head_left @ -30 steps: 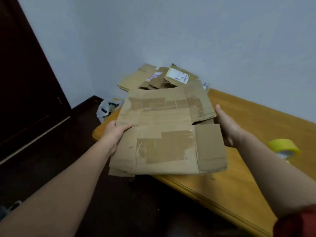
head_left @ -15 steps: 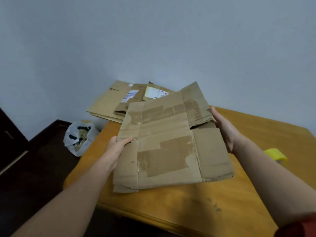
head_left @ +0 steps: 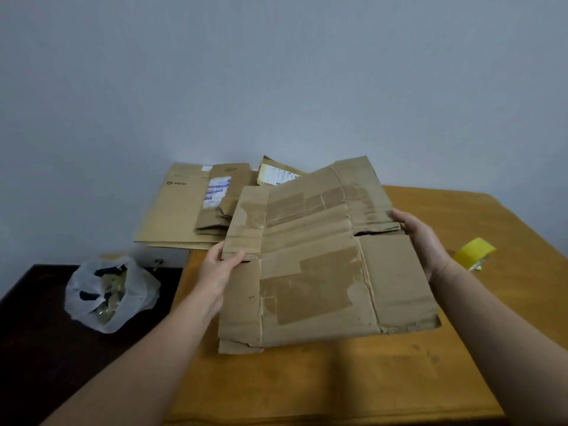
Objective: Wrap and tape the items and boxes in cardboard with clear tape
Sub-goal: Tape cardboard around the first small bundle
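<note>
L hand (head_left: 218, 269): you're pinching left edge of flattened brown taped cardboard box (head_left: 319, 265), thumb on top.
R hand (head_left: 424, 241): you're gripping its right edge.
Box: you're holding it over brown wooden table (head_left: 461, 348), yellow tape roll (head_left: 475, 252) just right.

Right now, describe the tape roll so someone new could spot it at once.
Start at the orange-brown wooden table. Go to its right side, just beyond the right hand holding the flattened cardboard; the tape roll sits there. It is the only bright yellow thing among brown cardboard.
</note>
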